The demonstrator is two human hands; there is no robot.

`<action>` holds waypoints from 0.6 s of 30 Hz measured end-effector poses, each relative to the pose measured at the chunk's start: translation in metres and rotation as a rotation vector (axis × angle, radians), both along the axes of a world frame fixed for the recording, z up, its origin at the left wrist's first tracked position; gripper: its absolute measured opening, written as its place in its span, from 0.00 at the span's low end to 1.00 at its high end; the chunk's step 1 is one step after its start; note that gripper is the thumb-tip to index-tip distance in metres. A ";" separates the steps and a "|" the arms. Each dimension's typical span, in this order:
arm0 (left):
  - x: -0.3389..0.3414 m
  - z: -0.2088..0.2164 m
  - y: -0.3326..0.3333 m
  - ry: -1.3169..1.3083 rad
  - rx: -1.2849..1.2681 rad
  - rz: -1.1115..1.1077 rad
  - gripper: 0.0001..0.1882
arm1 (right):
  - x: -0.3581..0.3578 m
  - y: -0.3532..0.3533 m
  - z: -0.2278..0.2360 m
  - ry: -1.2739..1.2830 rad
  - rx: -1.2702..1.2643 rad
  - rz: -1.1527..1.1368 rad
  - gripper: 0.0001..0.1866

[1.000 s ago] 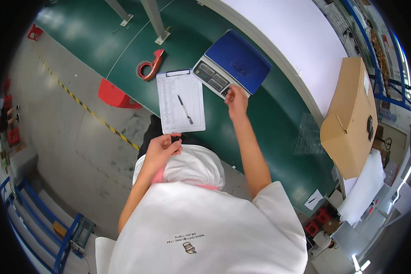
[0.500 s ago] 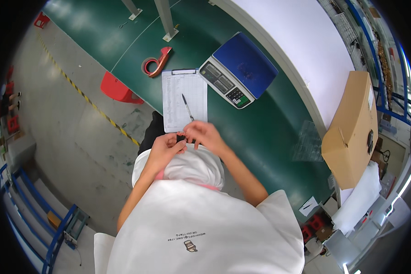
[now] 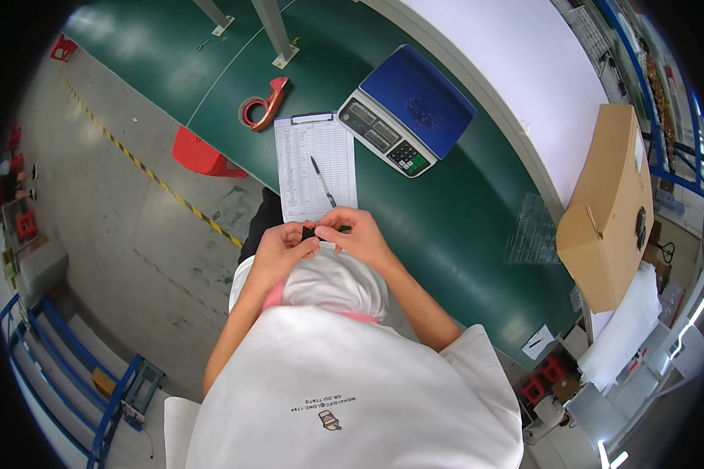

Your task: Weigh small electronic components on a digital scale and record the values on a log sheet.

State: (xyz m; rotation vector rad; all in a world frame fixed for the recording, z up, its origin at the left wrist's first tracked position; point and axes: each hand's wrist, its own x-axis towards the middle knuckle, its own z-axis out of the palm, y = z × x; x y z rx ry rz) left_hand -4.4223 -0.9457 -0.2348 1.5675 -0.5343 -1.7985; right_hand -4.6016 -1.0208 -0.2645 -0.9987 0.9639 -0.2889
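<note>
A small black piece (image 3: 309,232) with reddish bits along its far side sits between my hands, just above my lap. My left hand (image 3: 283,248) is closed on its left end, thumb and fingers pinched. On the other side my right hand (image 3: 355,234) pinches it too, thumb on the near face; the fingers hide much of it. Just beyond my hands lies a clipboard with a printed form (image 3: 297,176) on the table, a pen (image 3: 321,180) resting on the sheet.
The green table (image 3: 438,234) holds a weighing scale (image 3: 382,129) with a blue pan, a red tape dispenser (image 3: 267,105) and clear plastic trays (image 3: 533,230). A cardboard box (image 3: 602,219) stands at the right. A red stool (image 3: 203,153) touches the table's left edge.
My right hand's fingers, raised beside the black piece before, have come down and closed on it. The left hand keeps its pinch. The whole view has shifted slightly.
</note>
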 end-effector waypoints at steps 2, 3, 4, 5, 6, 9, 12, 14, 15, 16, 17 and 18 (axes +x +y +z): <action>0.001 -0.004 0.003 -0.013 0.009 -0.009 0.10 | 0.003 0.000 0.001 -0.029 0.051 0.007 0.08; 0.002 -0.004 0.004 -0.013 0.008 -0.006 0.10 | 0.004 0.000 0.000 -0.029 0.050 0.010 0.08; 0.003 -0.004 0.004 -0.020 -0.012 -0.009 0.10 | 0.004 0.000 0.000 -0.027 0.052 0.002 0.07; 0.003 -0.004 0.004 -0.026 -0.031 -0.014 0.10 | 0.004 0.000 0.000 -0.024 0.054 -0.009 0.07; 0.003 -0.004 0.004 -0.025 -0.030 -0.012 0.10 | 0.004 0.001 -0.002 -0.023 0.055 -0.007 0.07; 0.002 -0.004 0.003 -0.005 -0.034 0.036 0.11 | 0.002 0.003 -0.010 -0.040 0.051 -0.028 0.07; 0.001 -0.007 0.004 -0.007 -0.013 0.121 0.11 | 0.001 0.005 -0.012 -0.061 0.060 -0.040 0.07; 0.003 -0.008 0.005 -0.009 -0.024 0.116 0.11 | 0.001 0.005 -0.011 -0.076 0.071 -0.041 0.06; 0.003 -0.009 0.005 -0.009 -0.024 0.116 0.11 | 0.000 0.006 -0.011 -0.075 0.071 -0.041 0.06; 0.003 -0.009 0.005 -0.005 -0.021 0.117 0.11 | 0.000 0.006 -0.011 -0.078 0.076 -0.042 0.07; 0.003 -0.009 0.005 -0.002 -0.019 0.118 0.11 | 0.001 0.006 -0.011 -0.082 0.081 -0.042 0.07; 0.003 -0.009 0.005 -0.002 -0.019 0.118 0.11 | 0.001 0.007 -0.011 -0.082 0.081 -0.042 0.07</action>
